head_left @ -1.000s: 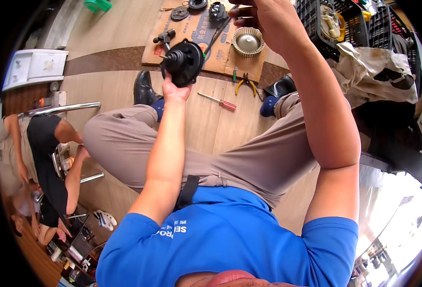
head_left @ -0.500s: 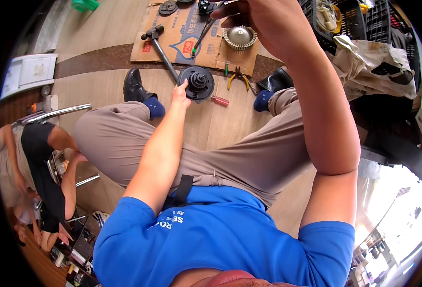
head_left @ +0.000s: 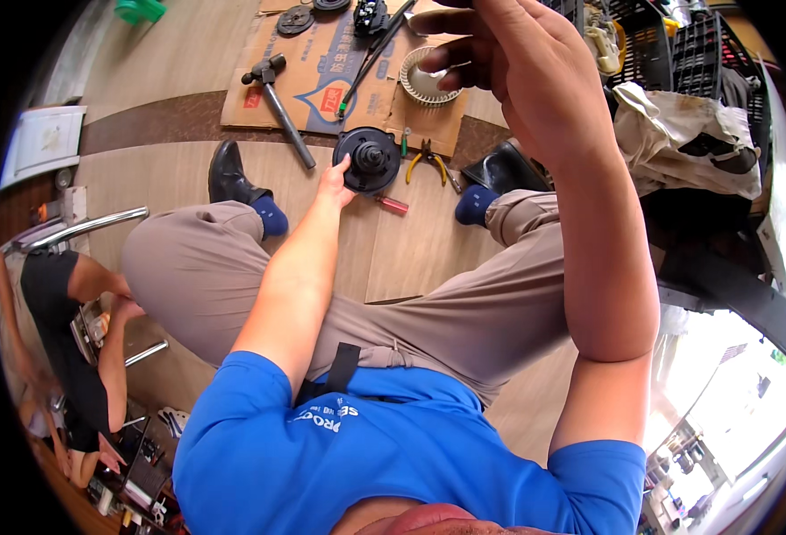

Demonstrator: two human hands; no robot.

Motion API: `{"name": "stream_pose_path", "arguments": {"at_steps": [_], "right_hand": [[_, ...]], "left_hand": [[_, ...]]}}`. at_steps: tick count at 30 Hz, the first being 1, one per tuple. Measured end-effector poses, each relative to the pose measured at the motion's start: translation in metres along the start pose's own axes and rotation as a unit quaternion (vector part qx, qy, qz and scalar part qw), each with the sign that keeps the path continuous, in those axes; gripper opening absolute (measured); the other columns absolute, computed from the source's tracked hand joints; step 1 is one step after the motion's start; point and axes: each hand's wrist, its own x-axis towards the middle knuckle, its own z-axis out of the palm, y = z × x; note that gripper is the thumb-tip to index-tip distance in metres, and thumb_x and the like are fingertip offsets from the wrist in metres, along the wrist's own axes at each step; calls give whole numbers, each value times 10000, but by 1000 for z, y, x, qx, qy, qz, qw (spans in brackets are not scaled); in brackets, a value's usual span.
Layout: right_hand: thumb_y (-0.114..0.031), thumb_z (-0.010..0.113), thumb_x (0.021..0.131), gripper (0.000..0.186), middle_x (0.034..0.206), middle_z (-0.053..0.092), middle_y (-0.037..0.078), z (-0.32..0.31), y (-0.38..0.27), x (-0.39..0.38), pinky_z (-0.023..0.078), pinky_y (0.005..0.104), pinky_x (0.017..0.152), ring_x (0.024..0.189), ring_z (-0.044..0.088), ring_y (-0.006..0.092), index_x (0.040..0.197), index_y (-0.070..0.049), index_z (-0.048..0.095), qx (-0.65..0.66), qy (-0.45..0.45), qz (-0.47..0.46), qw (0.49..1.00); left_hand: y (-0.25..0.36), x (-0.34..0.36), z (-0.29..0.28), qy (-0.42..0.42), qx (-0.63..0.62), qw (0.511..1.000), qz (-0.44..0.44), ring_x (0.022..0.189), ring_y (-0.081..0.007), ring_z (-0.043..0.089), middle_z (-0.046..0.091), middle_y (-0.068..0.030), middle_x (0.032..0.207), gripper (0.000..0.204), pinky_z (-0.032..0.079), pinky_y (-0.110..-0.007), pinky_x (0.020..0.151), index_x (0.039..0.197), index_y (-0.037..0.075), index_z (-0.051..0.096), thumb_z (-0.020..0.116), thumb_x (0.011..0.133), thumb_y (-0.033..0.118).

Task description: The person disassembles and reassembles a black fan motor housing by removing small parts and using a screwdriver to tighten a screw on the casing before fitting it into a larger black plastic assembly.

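Between my feet, my left hand [head_left: 335,185] grips the rim of a round black motor-like part [head_left: 370,159] with a stepped hub facing up. My right hand [head_left: 535,85] is raised close to the camera, its fingers loosely bent and apart. The top edge cuts off part of it, and nothing shows in its fingers. Below it, partly hidden by the fingers, a pale finned blower wheel [head_left: 428,85] lies on the flattened cardboard [head_left: 308,49]. A hammer [head_left: 284,107] rests across the cardboard's near edge. Yellow-handled pliers [head_left: 428,165] and a red-handled screwdriver [head_left: 393,206] lie by the black part.
Round dark discs [head_left: 295,20] and a black mechanical part [head_left: 370,16] are at the cardboard's far side. Black crates [head_left: 705,62] and a pale cloth [head_left: 678,147] stand at the right. Another person [head_left: 72,294] sits at the left, near a metal chair rail [head_left: 90,227].
The view has shifted slightly, moving the floor items leftward. The black part now sits apart from the hammer handle. My right hand is lower in view, with its fingers nearer the blower wheel.
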Motion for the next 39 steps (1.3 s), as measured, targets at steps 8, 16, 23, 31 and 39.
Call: {"name": "stream_pose_path", "arguments": {"at_steps": [8, 16, 23, 31, 39], "right_hand": [[-370, 454, 1081, 451, 1044, 666, 133, 5, 6, 7, 529, 289, 705, 783, 641, 160, 1197, 44, 589, 27, 4, 8, 1000], [-359, 459, 1078, 444, 1034, 682, 166, 0, 8, 6, 548, 307, 688, 781, 674, 197, 1191, 57, 565, 47, 11, -44, 998], [-406, 510, 1051, 477, 1037, 674, 183, -16, 10, 9, 534, 321, 661, 757, 662, 214, 1178, 50, 569, 27, 50, -88, 995], [-418, 541, 1032, 475, 1026, 691, 158, -35, 21, 16, 537, 316, 643, 752, 670, 202, 1207, 22, 576, -34, 67, -85, 994], [-392, 604, 1006, 464, 1130, 698, 124, -36, 56, 43, 545, 286, 718, 857, 689, 175, 1251, 2, 608, -113, 34, -76, 990]], "left_hand": [[14, 6, 19, 89, 128, 980, 119, 989, -296, 688, 671, -193, 1176, 414, 560, -439, 912, 1253, -62, 570, 721, 922, 137], [8, -26, 30, 163, 150, 975, 9, 1061, -327, 632, 625, -116, 1222, 408, 475, -660, 899, 1309, 117, 479, 656, 975, 270], [1, -31, 10, 246, 174, 952, 46, 1059, -407, 604, 608, -174, 1188, 378, 509, -642, 889, 1272, 95, 522, 639, 967, 284], [140, -125, 143, 106, 19, 962, 251, 727, -293, 628, 639, -120, 893, 219, 544, -493, 632, 1033, 66, 600, 589, 984, 278], [290, -362, 308, -263, 278, 786, 485, 915, -268, 711, 713, -87, 1073, 186, 590, -420, 775, 1164, 111, 642, 590, 1004, 191]]}}
